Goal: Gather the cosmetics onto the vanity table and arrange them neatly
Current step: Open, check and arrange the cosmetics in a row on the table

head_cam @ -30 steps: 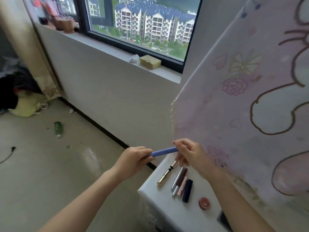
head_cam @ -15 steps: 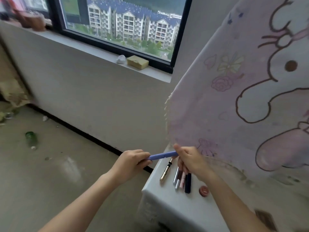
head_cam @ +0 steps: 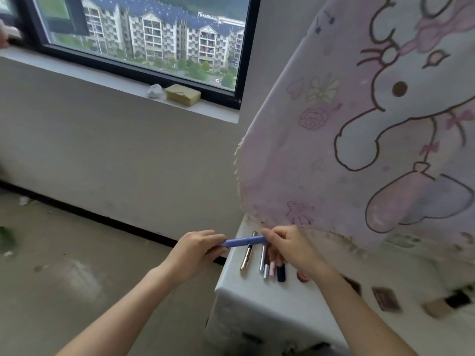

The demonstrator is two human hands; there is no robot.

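Head view: I see 2 hands holding 1 blue pen (head_cam: 243, 242) level above the vanity table (head_cam: 257, 301), over its left edge. Left hand (head_cam: 198, 253) curls round the pen's left end; right hand (head_cam: 290, 250) pinches its right end. Beneath lie a gold tube (head_cam: 246, 258) and a tight row of tubes (head_cam: 270, 270) (partly hidden by fingers).

The blue pen (head_cam: 243, 242) sits level, its ends pinched by the left hand (head_cam: 198, 250) and right hand (head_cam: 290, 249). Under the right fingers, a gold tube (head_cam: 246, 258), silver tube (head_cam: 262, 260), pink tube (head_cam: 271, 271) and navy tube (head_cam: 281, 273) lie parallel on the vanity table (head_cam: 257, 299).
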